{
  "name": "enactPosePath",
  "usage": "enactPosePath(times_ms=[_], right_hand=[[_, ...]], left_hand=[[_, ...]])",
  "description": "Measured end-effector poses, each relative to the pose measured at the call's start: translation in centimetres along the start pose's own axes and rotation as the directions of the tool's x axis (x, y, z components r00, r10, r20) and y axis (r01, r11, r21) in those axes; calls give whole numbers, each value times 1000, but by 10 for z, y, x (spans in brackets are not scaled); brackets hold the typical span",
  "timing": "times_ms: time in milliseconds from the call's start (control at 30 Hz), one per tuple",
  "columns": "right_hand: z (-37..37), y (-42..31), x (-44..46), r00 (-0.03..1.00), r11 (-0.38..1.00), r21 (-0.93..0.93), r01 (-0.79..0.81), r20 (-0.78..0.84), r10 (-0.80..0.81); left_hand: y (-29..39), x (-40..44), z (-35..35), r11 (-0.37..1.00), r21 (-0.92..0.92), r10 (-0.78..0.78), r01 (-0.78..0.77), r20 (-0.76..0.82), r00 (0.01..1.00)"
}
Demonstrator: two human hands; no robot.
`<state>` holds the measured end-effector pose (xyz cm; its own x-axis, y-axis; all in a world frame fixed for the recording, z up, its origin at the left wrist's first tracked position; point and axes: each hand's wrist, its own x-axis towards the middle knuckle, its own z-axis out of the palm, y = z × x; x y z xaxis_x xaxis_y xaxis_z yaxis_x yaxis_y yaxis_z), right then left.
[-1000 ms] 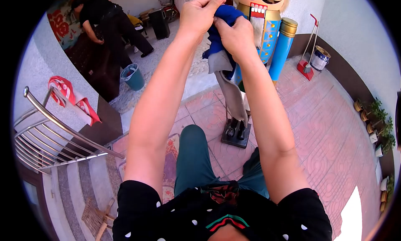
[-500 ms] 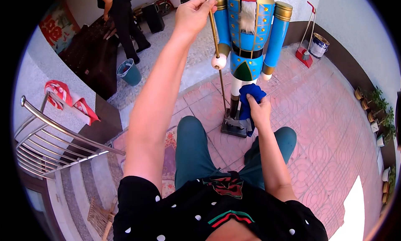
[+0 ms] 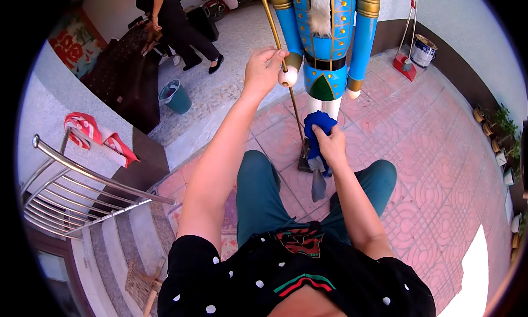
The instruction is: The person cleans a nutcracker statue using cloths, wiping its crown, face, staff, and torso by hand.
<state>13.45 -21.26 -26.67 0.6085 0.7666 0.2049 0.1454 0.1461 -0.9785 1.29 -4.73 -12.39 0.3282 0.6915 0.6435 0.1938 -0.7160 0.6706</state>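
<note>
A large blue nutcracker figure [image 3: 325, 45] stands upright before me on a dark base [image 3: 303, 164], its head cut off by the top edge. Its white ball hand [image 3: 287, 76] has a thin gold staff [image 3: 270, 19] running through it. My left hand [image 3: 264, 69] is closed on that staff with thumb and fingertips, just above the ball hand. In my right hand [image 3: 332, 145] is a bunched blue cloth [image 3: 319, 122], held in front of the figure's white legs. A grey piece of cloth [image 3: 318, 186] hangs below it. The cloth hides the lower legs and part of the base.
Steel railing [image 3: 93, 174] and curved steps [image 3: 110, 251] lie to my left, with a red-and-white cloth [image 3: 99, 135] over the rail. A teal bucket [image 3: 176, 98] and a person [image 3: 176, 25] are behind. At right stand a red dustpan [image 3: 405, 68], paint bucket [image 3: 423, 51] and potted plants [image 3: 503, 119].
My left hand has slid down the staff to just above the ball hand. My right hand and the cloth have shifted slightly left. The person behind has stepped to the right.
</note>
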Motion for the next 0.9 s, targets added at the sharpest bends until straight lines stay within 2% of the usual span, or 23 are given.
enactPosePath(times_ms=[33, 67, 100, 167, 200, 267, 300, 333, 367, 400, 433, 500, 533, 567, 633, 667, 700, 767, 833, 900], right_hand=[[1, -9, 1, 1000, 999, -41, -3, 6, 3], [1, -15, 3, 1000, 996, -85, -7, 12, 8], [4, -17, 7, 1000, 996, -87, -8, 6, 8], [13, -22, 22, 998, 1000, 12, 4, 68, -5], [20, -28, 29, 992, 995, 66, 81, 90, -87], [38, -31, 47, 964, 966, -45, 255, 95, -250], [48, -34, 54, 936, 935, -88, 344, 113, -334], [59, -38, 59, 936, 936, -85, 341, 118, -331], [70, -42, 62, 942, 948, 7, 319, 105, -318], [77, -41, 65, 949, 951, 99, 293, 92, -302], [80, -38, 67, 951, 953, 103, 284, 95, -294], [83, -29, 67, 953, 957, 111, 269, 111, -281], [82, -26, 66, 947, 948, 95, 305, 73, -312], [80, -16, 64, 950, 951, 95, 293, 79, -301], [74, 20, 58, 904, 897, -130, 422, 134, -406], [72, 47, 51, 903, 885, -187, 427, 146, -405], [71, 75, 41, 936, 918, -194, 347, 137, -325], [70, 155, 30, 969, 900, -364, 241, 147, -200], [64, 175, 28, 966, 906, -392, 159, 250, -62], [70, 191, 29, 973, 898, -423, 122, 229, -24]], left_hand=[[-1, -4, 3, 994, 56, 94, -91, -57, 994], [-1, -5, 3, 998, -56, -37, 39, 48, 998], [-1, -3, 7, 997, -60, -35, 38, 51, 998], [0, 0, 15, 990, -142, -33, 24, -61, 998], [7, 2, 16, 989, -143, -35, 26, -60, 998], [27, 6, 17, 907, -356, -217, 227, 69, 974], [21, 3, 22, 906, -353, -223, 231, 66, 973], [8, -1, 30, 931, -301, -180, 207, 113, 977], [-5, -5, 36, 952, -249, -142, 180, 163, 976], [-7, -4, 37, 954, -249, -131, 165, 145, 981], [-9, -5, 37, 955, -243, -140, 173, 147, 979], [-12, -9, 38, 931, -336, -85, 141, 176, 981], [-11, -10, 38, 935, -348, -21, 69, 138, 990], [-12, -10, 38, 935, -345, -34, 81, 140, 990], [-18, -9, 37, 949, -303, -37, 90, 175, 984], [-17, -8, 37, 942, -318, -48, 110, 195, 980], [-17, -8, 36, 935, -331, -59, 130, 215, 975], [-19, -8, 38, 946, -314, -23, 77, 173, 985], [-18, -9, 40, 954, -301, 32, 8, 127, 991], [-18, -10, 38, 945, -302, -70, 123, 179, 981]])
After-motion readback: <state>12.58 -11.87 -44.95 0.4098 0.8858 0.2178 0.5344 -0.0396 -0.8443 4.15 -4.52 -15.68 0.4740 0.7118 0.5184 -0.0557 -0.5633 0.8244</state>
